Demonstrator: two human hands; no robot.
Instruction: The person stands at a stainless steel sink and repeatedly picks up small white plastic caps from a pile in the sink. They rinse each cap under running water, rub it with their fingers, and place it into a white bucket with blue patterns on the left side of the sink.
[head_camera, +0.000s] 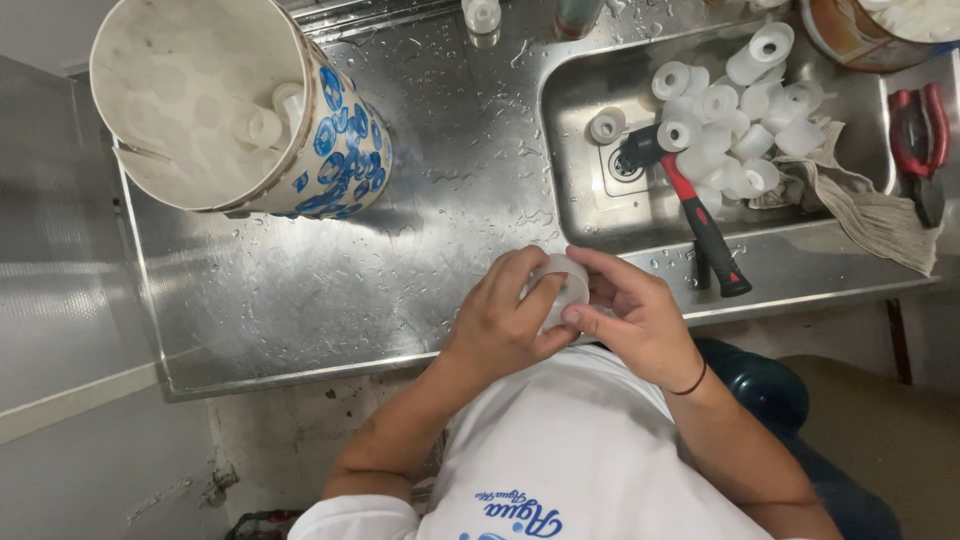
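Both of my hands hold one white translucent plastic cap (567, 284) over the front edge of a wet steel counter (330, 290). My left hand (503, 322) wraps around the cap's left side, its fingers curled over the top. My right hand (640, 318), which has a thin dark band at the wrist, pinches the right side with thumb and fingers. Much of the cap is hidden by my fingers.
A white bucket with a blue pattern (340, 150) stands at the back left with a few caps (262, 126) inside. The sink (575, 205) holds several white caps (735, 135), a red-and-black hammer (692, 208) and a rag (870, 212). Red pliers (920, 140) lie at the right. A dark blue jug (765, 388) sits below.
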